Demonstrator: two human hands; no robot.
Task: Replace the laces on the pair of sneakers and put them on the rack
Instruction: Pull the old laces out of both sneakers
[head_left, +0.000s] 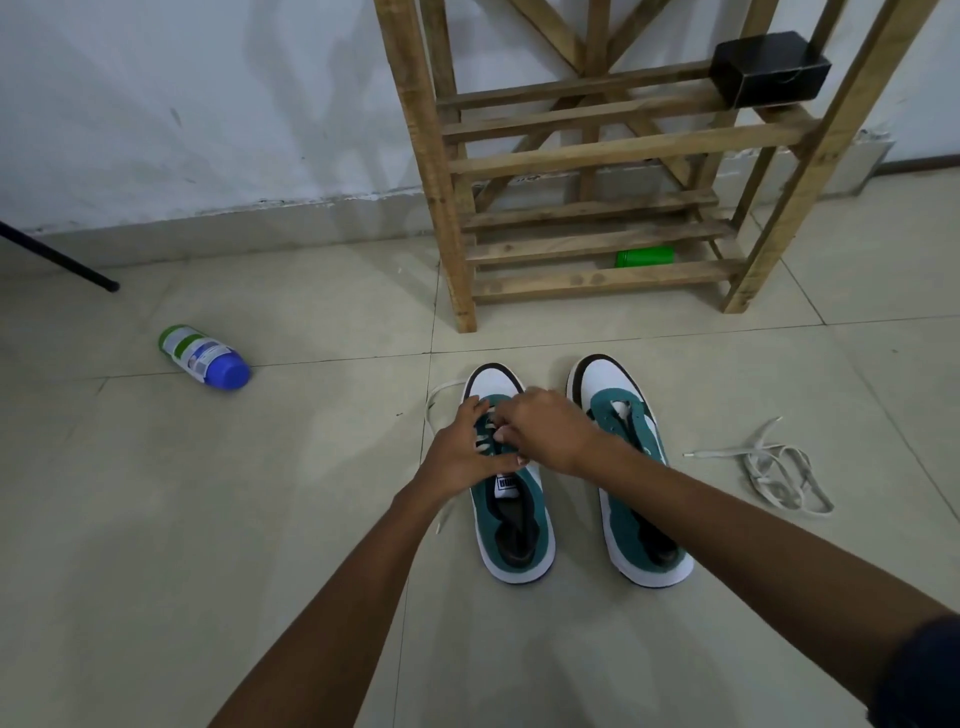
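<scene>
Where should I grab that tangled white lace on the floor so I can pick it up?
Pinch the stiff tip of the loose lace, coming down from above. That end sticks out straight to the left of the tangle, toward the right sneaker, so your fingers can probably close on it alone. The loops lie flat and crossed over each other; grabbing there would likely tighten the snarl.

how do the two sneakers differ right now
The left sneaker has a white lace partly threaded through its eyelets; the right sneaker shows none. Both hands, the left hand and right hand, work on the left sneaker; the right sneaker stands untouched. Both are teal and white, on the floor, toes toward the rack.
</scene>
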